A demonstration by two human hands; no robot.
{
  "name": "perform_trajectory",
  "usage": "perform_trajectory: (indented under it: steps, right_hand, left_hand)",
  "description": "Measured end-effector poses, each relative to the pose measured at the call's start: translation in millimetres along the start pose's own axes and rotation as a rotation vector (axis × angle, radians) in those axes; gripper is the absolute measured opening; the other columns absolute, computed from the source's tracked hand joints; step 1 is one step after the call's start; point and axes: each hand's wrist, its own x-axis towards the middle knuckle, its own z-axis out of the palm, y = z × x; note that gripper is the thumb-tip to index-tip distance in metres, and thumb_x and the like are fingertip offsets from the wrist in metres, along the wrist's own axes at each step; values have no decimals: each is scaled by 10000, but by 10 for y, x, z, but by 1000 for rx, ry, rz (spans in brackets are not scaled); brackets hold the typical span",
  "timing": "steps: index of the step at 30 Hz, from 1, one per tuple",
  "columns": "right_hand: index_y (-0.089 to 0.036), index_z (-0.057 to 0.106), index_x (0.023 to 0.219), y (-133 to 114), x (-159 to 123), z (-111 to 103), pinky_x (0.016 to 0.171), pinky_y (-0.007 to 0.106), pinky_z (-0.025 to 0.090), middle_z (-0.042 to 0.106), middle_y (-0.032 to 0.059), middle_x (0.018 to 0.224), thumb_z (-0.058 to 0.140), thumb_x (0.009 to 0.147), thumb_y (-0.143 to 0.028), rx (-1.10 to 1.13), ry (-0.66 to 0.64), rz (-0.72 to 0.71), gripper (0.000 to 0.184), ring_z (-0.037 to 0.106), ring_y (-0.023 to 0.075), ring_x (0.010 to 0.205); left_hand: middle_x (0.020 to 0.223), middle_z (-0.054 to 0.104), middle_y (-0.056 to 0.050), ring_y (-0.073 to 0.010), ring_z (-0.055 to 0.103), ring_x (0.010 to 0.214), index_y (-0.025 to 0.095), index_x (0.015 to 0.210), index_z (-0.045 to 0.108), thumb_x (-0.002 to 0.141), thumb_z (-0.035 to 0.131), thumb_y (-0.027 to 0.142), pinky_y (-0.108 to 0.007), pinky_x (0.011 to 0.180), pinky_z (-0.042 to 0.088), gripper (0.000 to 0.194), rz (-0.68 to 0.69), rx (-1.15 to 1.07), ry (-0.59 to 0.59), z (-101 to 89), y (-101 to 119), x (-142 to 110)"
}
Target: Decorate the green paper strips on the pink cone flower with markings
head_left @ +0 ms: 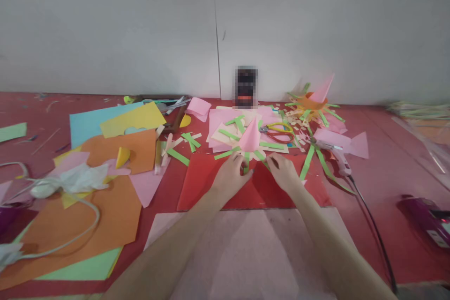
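A pink paper cone (250, 137) stands point up on a pale scalloped paper base, with green paper strips (259, 154) fanning out from its edge. My left hand (230, 176) is at the near left of the base, its fingers curled and closed around a green strip by the cone. On the near right, my right hand (283, 172) has its fingertips pinched at another green strip; the fingers partly hide it. Both hands are over a red board (200, 183).
Yellow-and-red-handled scissors (281, 132) lie behind my right hand. A hot glue gun (339, 157) with a black cord rests to the right. Farther back stands an orange paper piece with a pink cone (322, 89). Colored sheets (116, 197) and a white cable (94, 211) spread left.
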Motion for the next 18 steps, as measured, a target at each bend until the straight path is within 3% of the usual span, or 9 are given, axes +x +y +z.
perform_trajectory:
  steps: [3, 5, 7, 18]
  right_hand:
    - [-197, 534, 683, -120, 72, 19, 528, 225, 274, 602, 37, 686, 400, 819, -228, -122, -73, 159, 193, 519, 144, 616]
    - [-195, 537, 721, -181, 73, 42, 502, 230, 226, 612, 44, 729, 395, 835, -256, -198, -10, 226, 193, 509, 138, 606]
    - [-190, 534, 740, -211, 47, 72, 506, 228, 215, 622, 48, 811, 397, 843, -247, -223, 65, 190, 182, 511, 131, 640]
    - [-197, 531, 699, -188, -24, 74, 510, 225, 240, 615, 24, 737, 444, 826, -248, -143, 83, 109, 163, 513, 138, 636]
  left_hand:
    - [825, 491, -15, -194, 507, 806, 200, 744, 444, 717, 571, 263, -338, 715, 425, 144, -11, 87, 11, 28, 93, -41]
    - [814, 498, -27, -224, 500, 852, 196, 756, 447, 717, 555, 218, -378, 759, 411, 117, -28, 129, 10, 45, 129, -57]
    - [804, 508, -30, -222, 506, 830, 195, 775, 447, 735, 521, 188, -379, 745, 412, 84, -44, 148, -3, 52, 136, -64]
    - [777, 541, -11, -155, 525, 684, 207, 820, 447, 779, 447, 194, -276, 578, 387, 43, -102, 10, -91, -42, 32, -37]
